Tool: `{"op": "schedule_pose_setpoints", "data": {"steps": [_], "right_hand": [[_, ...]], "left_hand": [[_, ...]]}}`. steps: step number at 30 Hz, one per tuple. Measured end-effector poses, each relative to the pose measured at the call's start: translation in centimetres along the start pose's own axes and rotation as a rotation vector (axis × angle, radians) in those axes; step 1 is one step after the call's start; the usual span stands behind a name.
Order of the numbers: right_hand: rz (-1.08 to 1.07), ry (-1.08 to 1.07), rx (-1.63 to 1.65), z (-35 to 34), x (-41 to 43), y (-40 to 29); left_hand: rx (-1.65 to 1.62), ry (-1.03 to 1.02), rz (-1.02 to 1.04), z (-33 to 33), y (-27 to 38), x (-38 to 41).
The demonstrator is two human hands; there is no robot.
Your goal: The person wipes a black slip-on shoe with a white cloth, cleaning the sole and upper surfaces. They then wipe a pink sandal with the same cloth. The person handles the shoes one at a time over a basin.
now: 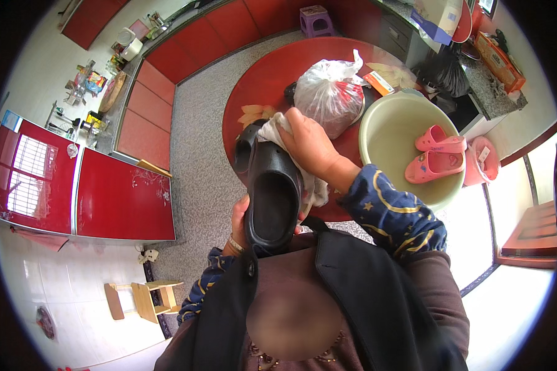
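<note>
A black clog (274, 195) is held up in front of my chest, its opening facing me. My left hand (240, 218) grips it near the heel, with fingertips showing on the far side. A white cloth (275, 129) is bunched in my right hand (306, 143) and lies against the clog's toe and side. Part of the cloth hangs down along the right of the shoe. Just behind, a second black clog (244, 150) rests at the table's left edge, partly hidden by the held one.
On the round red table (264, 79) sit a tied white plastic bag (329, 92), a small orange-and-white box (378, 83) and a large pale green basin (376, 134) holding two pink clogs (434, 164). A pink bin (482, 160) stands beyond the basin. At left are a red refrigerator (125, 195) and a wooden chair (146, 297).
</note>
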State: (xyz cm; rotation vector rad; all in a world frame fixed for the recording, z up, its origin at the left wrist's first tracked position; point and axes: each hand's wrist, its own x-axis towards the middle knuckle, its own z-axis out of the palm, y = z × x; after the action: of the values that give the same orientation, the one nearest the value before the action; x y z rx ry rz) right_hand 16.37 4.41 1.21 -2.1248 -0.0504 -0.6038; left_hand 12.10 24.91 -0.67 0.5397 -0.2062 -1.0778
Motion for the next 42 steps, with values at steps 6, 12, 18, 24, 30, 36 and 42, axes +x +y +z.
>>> {"op": "schedule_pose_setpoints", "data": {"steps": [6, 12, 18, 24, 30, 36, 42], "right_hand": [[0.433, 0.007, 1.088, 0.0, 2.9, 3.8], [0.325, -0.114, 1.267, -0.2, -0.6, 1.9], [0.409, 0.118, 1.004, 0.2, -0.2, 3.1], [0.263, -0.047, 0.734, -0.5, -1.2, 3.0], [-0.307, -0.267, 0.142, -0.6, -5.0, 0.2], [-0.021, 0.149, 0.048, 0.4, -1.4, 2.7], [0.342, 0.217, -0.137, 1.2, -0.4, 8.9]], "left_hand": [[-0.200, -0.137, 0.089, -1.0, -0.1, 0.7], [-0.191, -0.140, 0.108, 1.2, 0.6, 0.7], [0.247, 0.372, 0.357, 0.1, 0.4, 0.4], [0.575, 0.534, 0.159, -0.8, 1.6, 0.8], [0.419, 0.617, 0.061, 0.2, 1.0, 1.2], [0.813, 0.617, 0.141, -2.0, -1.5, 0.7], [0.722, 0.648, 0.101, -2.7, -2.1, -0.4]]}}
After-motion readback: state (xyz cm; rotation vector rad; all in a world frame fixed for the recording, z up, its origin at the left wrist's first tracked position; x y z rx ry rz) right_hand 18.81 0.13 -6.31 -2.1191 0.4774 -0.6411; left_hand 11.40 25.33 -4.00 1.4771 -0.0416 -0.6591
